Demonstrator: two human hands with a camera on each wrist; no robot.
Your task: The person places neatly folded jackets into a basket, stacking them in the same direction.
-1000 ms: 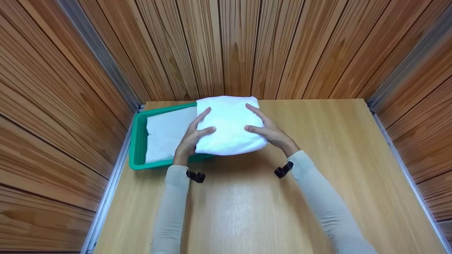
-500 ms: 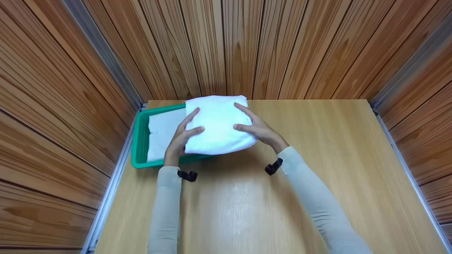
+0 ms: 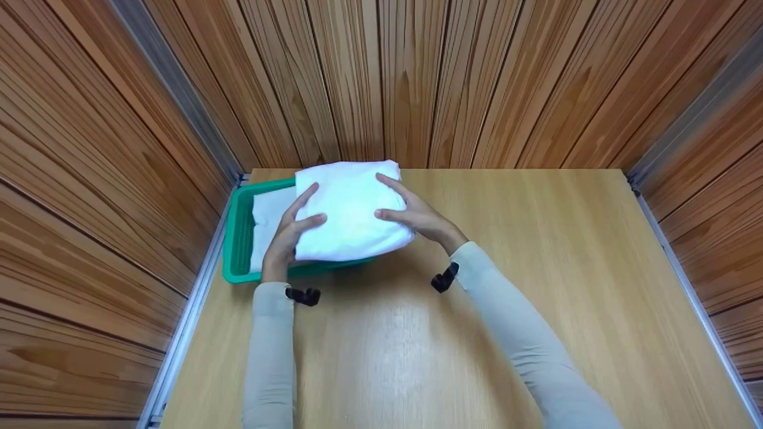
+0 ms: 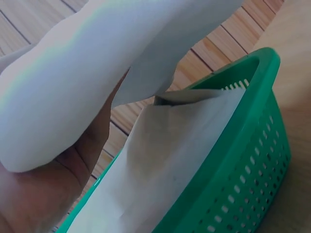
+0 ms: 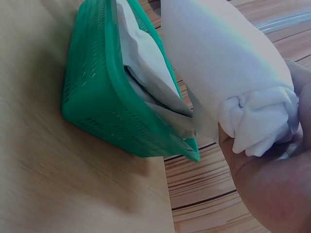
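A folded white cloth (image 3: pixel 349 232) is held up between both hands, over the green plastic basket (image 3: pixel 231 247). My left hand (image 3: pixel 285 238) grips its left side, thumb on top and the other fingers partly hidden beneath. On the opposite side my right hand (image 3: pixel 424 217) holds it the same way. In the right wrist view, the bundled end of the cloth (image 5: pixel 257 116) rests in the palm. Inside the basket lies another flat white cloth-like piece (image 3: pixel 262 220), partly covered by the held cloth. The left wrist view shows a gap between the held cloth (image 4: pixel 63 87) and the basket contents.
The basket stands on a light wooden table (image 3: pixel 405 351), at its back left corner. Wood-plank walls (image 3: pixel 405 83) rise behind and at both sides. A metal rail (image 3: pixel 179 339) runs along the left table edge.
Both hands have carried the folded cloth to the left, further over the basket, covering more of the white piece inside. Their grip looks the same.
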